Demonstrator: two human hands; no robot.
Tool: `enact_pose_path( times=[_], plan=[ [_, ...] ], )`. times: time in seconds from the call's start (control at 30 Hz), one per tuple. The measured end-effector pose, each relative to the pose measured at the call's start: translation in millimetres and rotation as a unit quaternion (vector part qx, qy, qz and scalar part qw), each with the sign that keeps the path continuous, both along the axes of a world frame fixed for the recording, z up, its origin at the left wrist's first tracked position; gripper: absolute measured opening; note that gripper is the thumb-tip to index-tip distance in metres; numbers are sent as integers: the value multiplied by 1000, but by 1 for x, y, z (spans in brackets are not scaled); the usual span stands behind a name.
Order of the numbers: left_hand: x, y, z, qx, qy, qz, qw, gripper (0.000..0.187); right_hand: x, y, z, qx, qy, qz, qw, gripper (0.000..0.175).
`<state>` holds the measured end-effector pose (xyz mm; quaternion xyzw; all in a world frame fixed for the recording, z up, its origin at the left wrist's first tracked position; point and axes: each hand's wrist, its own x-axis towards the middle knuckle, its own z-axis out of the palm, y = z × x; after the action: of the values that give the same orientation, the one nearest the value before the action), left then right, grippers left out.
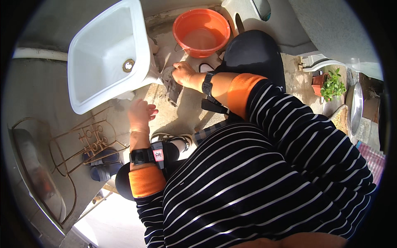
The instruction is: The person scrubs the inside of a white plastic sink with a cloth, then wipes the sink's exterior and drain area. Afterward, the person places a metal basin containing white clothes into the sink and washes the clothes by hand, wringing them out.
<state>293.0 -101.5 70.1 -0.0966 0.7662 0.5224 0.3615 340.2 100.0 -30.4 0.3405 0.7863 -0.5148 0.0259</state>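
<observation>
My right hand (183, 73) is closed around a wet-looking grey cloth (171, 86), which hangs down beside the white ceramic sink (108, 59). Below the sink's near corner, my left hand (141, 114) holds nothing, its fingers apart. The sink has a round drain (128, 65) and shows no standing water. Beyond my right hand, an orange plastic basin (201, 32) stands on the floor with some cloudy liquid in it. The sink's underside and base are mostly hidden.
A rusty wire rack (66, 155) stands at the left over blue slippers (105, 172), near an oval mirror-like panel (38, 176). A white pipe (40, 54) runs along the wall. At the right are a potted plant (333, 86) and a metal basin (356, 108). My knees flank the floor area.
</observation>
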Motion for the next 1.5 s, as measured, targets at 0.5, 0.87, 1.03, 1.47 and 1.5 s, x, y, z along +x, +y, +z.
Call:
enact_pose_path(
  times=[0.5,0.87,1.03,1.47,1.5],
  plan=[
    [-142,-28,33,-217,424,-165,863,32,-72,-7,-86,-108,54,-92,988,32],
    [-130,-20,43,-202,445,-183,853,31,-109,17,-167,-5,138,-140,980,26],
    [-125,-20,45,-187,446,-183,856,29,-161,31,-134,-322,345,-253,845,33],
    [-124,-20,46,-170,477,-203,838,28,-168,34,-163,-49,166,-126,977,41],
    [-124,-21,45,-159,481,-204,838,28,-164,35,-163,-33,181,-120,976,39]
  ],
)
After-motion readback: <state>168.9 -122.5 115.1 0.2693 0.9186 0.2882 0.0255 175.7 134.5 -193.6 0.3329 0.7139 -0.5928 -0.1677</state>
